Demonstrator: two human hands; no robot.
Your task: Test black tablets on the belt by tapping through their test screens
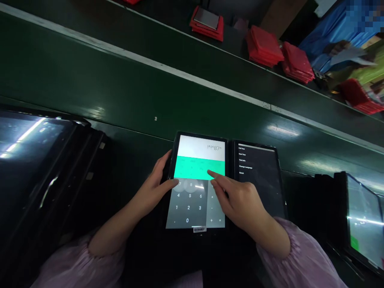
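"Left hand clamped on a black-framed, rectangular glass tablet, thumb in front, fingers round its left edge, probably to steady it."

"And the right hand?"

"Gripping nothing I can see. Its index finger extends to the bright green screen band; I can't tell whether it touches."

"Where's that tablet?"

"Before the person's body, just beside a dark-screened tablet showing white text, perhaps for easy reach. Beyond lies a glossy, dark-green surface; farther off, flat red packets sit stacked."

Open passage across green bench, centre left, dark panels blocking lower left, red packs upper right, dark-screened tablet crowding right hand
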